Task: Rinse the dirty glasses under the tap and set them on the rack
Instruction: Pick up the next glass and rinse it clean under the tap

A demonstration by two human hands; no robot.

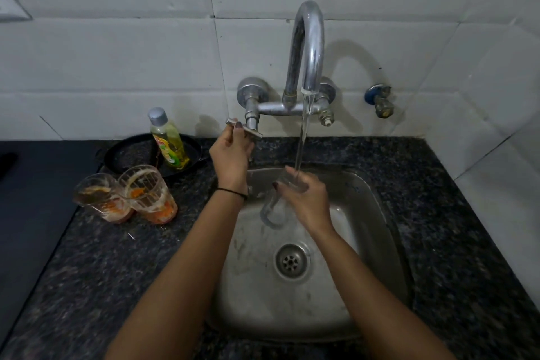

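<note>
The clear glass [273, 210] looked clean and nearly see-through, tilted over the sink [377, 213] under the tap's [309, 47] running stream, your right hand [304, 199] wrapped around it. At its ten o'clock your left hand [232, 155] pinched the tap handle [244, 130]. Two orange-smeared dirty glasses [125, 196] stood touching at nine o'clock on the counter [117, 257].

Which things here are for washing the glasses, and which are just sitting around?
For the job: glass in right hand, two dirty glasses, tap, handle in left hand, sink.
Just lying about: soap bottle, black pan, wall valve.
</note>
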